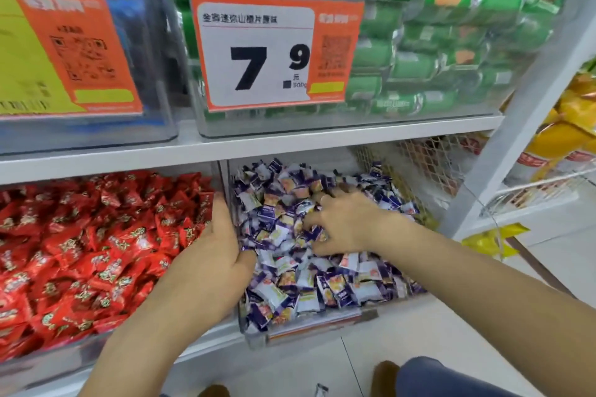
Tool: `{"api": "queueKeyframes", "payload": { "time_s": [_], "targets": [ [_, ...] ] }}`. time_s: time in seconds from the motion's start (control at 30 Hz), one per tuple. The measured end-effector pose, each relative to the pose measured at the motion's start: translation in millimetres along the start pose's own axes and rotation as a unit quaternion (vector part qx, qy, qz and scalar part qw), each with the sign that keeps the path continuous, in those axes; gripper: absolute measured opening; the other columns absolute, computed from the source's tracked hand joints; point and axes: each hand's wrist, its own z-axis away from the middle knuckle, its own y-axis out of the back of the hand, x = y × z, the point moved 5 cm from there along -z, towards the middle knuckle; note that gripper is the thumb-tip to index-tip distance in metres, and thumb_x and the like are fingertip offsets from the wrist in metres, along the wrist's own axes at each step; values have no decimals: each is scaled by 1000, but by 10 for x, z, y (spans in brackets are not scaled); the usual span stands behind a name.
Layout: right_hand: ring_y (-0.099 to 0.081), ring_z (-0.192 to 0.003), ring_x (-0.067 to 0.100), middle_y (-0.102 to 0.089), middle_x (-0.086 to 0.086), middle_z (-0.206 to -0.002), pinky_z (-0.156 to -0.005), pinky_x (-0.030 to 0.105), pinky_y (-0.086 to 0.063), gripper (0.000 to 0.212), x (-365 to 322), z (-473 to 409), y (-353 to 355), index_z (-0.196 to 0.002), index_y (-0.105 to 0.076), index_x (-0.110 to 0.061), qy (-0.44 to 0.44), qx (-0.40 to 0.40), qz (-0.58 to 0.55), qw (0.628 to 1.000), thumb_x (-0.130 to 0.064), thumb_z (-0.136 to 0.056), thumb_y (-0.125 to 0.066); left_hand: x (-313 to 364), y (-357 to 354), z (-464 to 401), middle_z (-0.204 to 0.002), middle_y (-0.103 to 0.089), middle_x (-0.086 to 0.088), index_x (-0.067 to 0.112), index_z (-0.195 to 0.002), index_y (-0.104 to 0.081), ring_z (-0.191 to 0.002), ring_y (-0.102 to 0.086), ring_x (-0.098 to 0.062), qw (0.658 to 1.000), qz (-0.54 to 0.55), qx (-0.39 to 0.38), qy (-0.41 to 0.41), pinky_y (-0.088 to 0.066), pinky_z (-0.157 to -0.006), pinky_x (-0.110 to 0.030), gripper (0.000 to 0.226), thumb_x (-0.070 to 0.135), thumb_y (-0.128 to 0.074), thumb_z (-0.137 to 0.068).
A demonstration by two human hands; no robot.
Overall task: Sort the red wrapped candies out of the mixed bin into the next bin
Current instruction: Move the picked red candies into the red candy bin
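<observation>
Two clear bins stand side by side on the low shelf. The left bin (64,364) is heaped with red wrapped candies (80,235). The right bin (306,329) holds purple-and-white wrapped candies (290,274); no red candy shows among them. My left hand (216,255) rests on the divide between the two bins, fingers straight along the wall, thumb touching the purple pile. My right hand (342,222) lies palm down in the purple pile with its fingertips dug into the candies. Whether those fingers hold a candy is hidden.
A white shelf board (258,145) runs just above the bins. On it stand a clear bin of green packs (403,42) with a price card (258,48) and a blue-filled bin (80,42). A white upright (532,106) and wire basket (532,190) are at right. A candy (321,392) lies on the floor.
</observation>
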Motion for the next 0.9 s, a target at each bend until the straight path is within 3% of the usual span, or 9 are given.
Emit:
{"api": "queueKeyframes", "payload": {
  "time_s": [0.23,0.33,0.43,0.5,0.6,0.67,0.8,0.87,0.9],
  "targets": [
    [-47,-121,29,-44,7,-141,-95,38,-38,53,642,251,-86,-131,-47,-39,-112,-12,-41,993,-67,-87,-36,-19,-13,-5,-128,-48,-15,19,-147,16,-87,-52,-23,1000,-7,8,8,-44,-77,-34,78,25,-42,-95],
    [-36,-133,30,-39,4,-147,-112,51,-19,56,827,388,-166,-127,-52,-44,-145,-26,-69,987,-73,-84,-32,-7,-9,-6,-135,-45,-17,18,-147,17,-95,-53,-27,1000,-8,5,19,-40,-76,-32,79,24,-41,-95],
    [-20,-142,30,-37,1,-150,-112,58,6,58,838,506,-134,-119,-60,-44,-160,-9,-83,984,-77,-82,-32,18,-1,1,-134,-43,-18,17,-147,19,-88,-50,-25,999,-14,-4,37,-35,-70,-30,78,25,-40,-96],
    [-28,-139,28,-46,1,-143,-114,53,-2,44,703,530,0,-114,-64,-41,-153,69,-88,982,-65,-89,-39,44,3,6,-135,-42,-18,17,-147,19,-83,-47,-22,999,-18,-5,36,-35,-69,-30,78,25,-39,-96],
    [-53,-117,19,-61,-1,-126,-100,32,-39,32,327,428,178,-119,-63,-28,-91,155,-245,953,-42,-94,-48,49,-2,6,-132,-45,-17,17,-147,17,-80,-47,-22,999,-29,-3,38,-36,-68,-30,77,24,-40,-96],
    [-54,-115,18,-57,2,-131,-94,27,-43,42,46,276,116,-130,-56,-20,-58,69,-342,935,-40,-93,-53,60,12,13,-130,-46,-18,17,-147,16,-77,-48,-21,999,-29,0,39,-34,-63,-31,76,25,-40,-96],
    [-57,-108,27,-57,11,-122,-88,35,-49,65,32,170,-56,-129,-50,-7,-116,-99,-227,962,-54,-84,-59,77,4,26,-127,-47,-19,17,-147,18,-74,-48,-19,999,-27,-8,43,-32,-58,-29,77,24,-40,-96],
    [-61,-94,22,-63,7,-104,-78,33,-50,61,152,224,-64,-117,-57,-5,-141,-145,-223,953,-54,-81,-63,72,19,43,-136,-41,-20,13,-149,13,-94,-52,-25,997,-46,0,63,-42,-73,-33,80,21,-43,-93],
    [-60,-86,20,-62,4,-94,-72,32,-49,55,191,252,-69,-110,-59,-5,-143,-159,-206,955,-51,-81,-64,104,55,48,-141,-36,-22,6,-149,5,-109,-49,-31,994,-91,54,38,-44,-87,-37,81,17,-47,-89]
  ]
}}
